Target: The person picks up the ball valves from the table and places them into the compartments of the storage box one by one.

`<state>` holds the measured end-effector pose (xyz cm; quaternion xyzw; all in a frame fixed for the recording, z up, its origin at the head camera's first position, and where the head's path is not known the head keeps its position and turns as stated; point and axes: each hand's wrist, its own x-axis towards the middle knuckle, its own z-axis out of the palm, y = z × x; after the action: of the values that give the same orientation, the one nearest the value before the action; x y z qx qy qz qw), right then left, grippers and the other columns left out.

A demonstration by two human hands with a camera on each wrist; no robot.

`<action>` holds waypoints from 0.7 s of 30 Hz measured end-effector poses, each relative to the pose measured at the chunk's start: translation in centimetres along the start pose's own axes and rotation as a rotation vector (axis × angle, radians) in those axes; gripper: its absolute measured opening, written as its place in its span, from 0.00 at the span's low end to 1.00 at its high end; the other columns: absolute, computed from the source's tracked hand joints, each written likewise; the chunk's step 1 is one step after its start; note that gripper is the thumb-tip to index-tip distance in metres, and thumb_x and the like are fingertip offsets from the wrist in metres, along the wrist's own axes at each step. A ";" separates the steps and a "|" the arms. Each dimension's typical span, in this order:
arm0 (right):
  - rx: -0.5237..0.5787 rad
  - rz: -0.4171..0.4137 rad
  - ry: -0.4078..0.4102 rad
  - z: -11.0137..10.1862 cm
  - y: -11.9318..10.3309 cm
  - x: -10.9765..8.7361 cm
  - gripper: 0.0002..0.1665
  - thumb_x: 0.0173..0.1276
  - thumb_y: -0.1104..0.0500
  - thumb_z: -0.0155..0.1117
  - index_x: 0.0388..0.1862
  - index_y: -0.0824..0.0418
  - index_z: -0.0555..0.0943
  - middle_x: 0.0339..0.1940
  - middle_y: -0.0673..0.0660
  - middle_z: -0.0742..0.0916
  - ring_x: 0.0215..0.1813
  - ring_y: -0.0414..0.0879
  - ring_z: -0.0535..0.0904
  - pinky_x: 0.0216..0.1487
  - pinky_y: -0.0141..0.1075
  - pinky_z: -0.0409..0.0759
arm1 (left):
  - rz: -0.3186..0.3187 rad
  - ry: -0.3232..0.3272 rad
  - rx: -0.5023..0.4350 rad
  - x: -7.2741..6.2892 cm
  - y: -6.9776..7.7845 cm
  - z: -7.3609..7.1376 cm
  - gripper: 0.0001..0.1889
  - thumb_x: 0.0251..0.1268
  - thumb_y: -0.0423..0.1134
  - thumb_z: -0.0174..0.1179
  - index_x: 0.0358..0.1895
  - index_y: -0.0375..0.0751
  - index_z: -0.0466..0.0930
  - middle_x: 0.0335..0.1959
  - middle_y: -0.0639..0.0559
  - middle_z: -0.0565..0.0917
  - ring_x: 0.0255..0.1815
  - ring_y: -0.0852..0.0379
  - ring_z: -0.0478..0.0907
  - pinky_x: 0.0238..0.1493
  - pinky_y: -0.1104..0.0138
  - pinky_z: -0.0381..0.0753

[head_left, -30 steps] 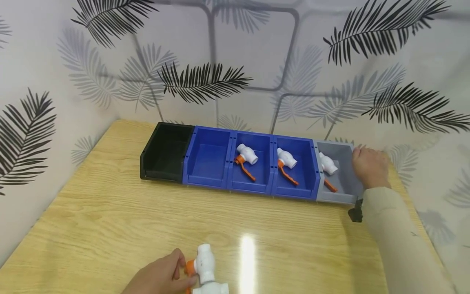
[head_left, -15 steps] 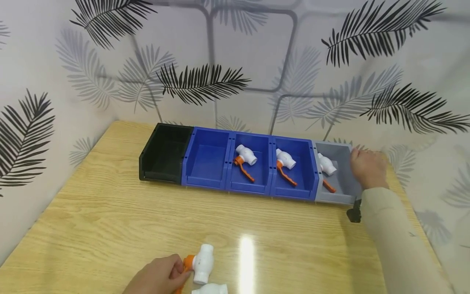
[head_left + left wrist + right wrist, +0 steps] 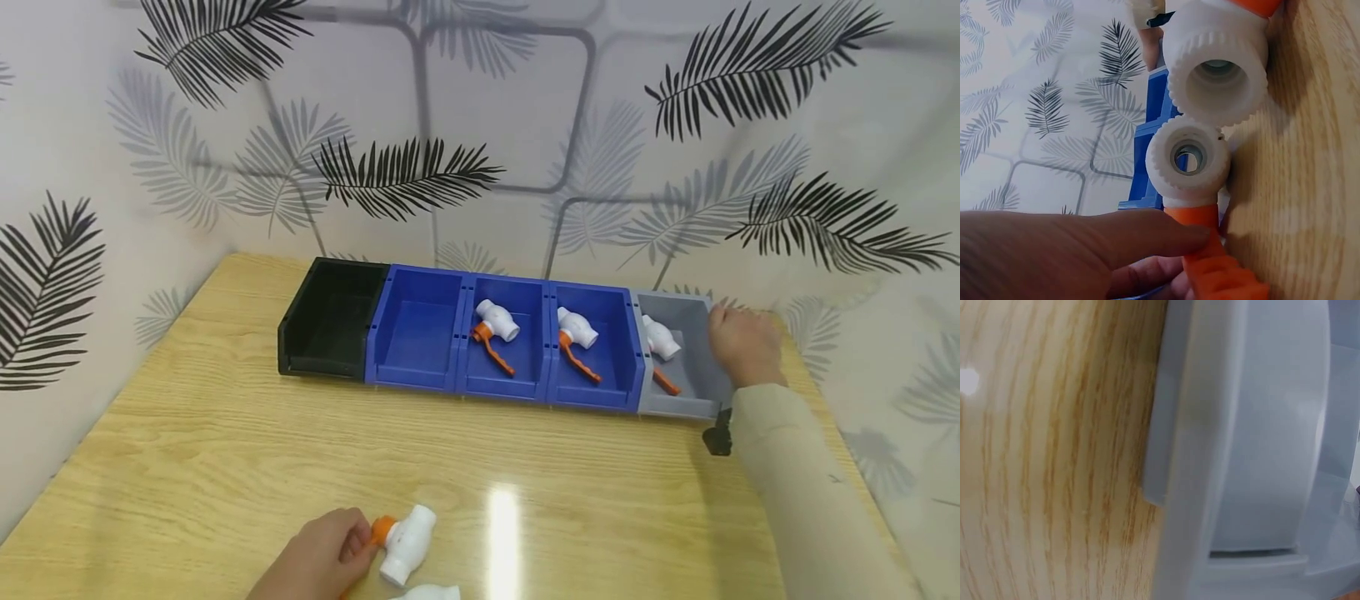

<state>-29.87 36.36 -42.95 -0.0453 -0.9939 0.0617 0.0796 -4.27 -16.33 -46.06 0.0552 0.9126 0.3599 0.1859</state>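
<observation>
My left hand [image 3: 318, 554] pinches the orange handle of a white ball valve [image 3: 408, 544] low over the front of the table. In the left wrist view, thumb and fingers [image 3: 1172, 234] close on that handle [image 3: 1200, 240], with the valve's round opening facing the camera. A second white ball valve [image 3: 431, 592] lies nearer me, cut off by the lower frame edge. At the far right, my right hand [image 3: 746, 343] grips the outer side wall of a grey bin [image 3: 701, 354]; its fingertips are hidden. The right wrist view shows only the grey bin wall [image 3: 1260, 425] and wood.
A black bin [image 3: 330, 317] and several blue bins [image 3: 420, 329] stand joined in a row with the grey one. White ball valves with orange handles lie in two blue bins and the grey bin. A patterned wall covering [image 3: 480, 108] rises behind the wooden table [image 3: 225, 450].
My left hand has drawn the pinched ball valve away from the second one and turned it so that it slants. My right hand has stayed on the grey bin; the head view has shifted slightly.
</observation>
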 end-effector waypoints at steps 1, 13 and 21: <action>0.003 0.001 0.003 0.0 0.0 0.0 0.36 0.74 0.52 0.25 0.35 0.81 0.74 0.42 0.78 0.77 0.44 0.74 0.71 0.43 0.59 0.66 | 0.002 0.002 0.002 0.0 0.1 -0.1 0.07 0.57 0.37 0.63 0.30 0.43 0.74 0.22 0.57 0.71 0.22 0.61 0.66 0.24 0.71 0.68; 0.008 0.011 0.005 -0.2 -0.2 -0.2 0.38 0.74 0.51 0.23 0.34 0.80 0.75 0.42 0.78 0.77 0.45 0.73 0.70 0.46 0.59 0.64 | 0.043 0.042 0.031 0.2 1.1 -0.4 0.07 0.57 0.39 0.64 0.27 0.45 0.75 0.21 0.60 0.72 0.23 0.63 0.68 0.25 0.71 0.69; 0.013 0.048 -0.024 -0.5 -0.6 -0.5 0.38 0.74 0.50 0.21 0.19 0.71 0.72 0.36 0.76 0.78 0.40 0.71 0.72 0.35 0.58 0.68 | 0.070 0.121 0.013 0.1 1.6 -0.1 0.07 0.57 0.37 0.63 0.26 0.46 0.74 0.21 0.62 0.72 0.22 0.66 0.67 0.25 0.72 0.70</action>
<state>-29.33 35.74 -42.44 -0.0678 -0.9930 0.0704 0.0664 -4.48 -15.15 -44.95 0.0665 0.9220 0.3628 0.1173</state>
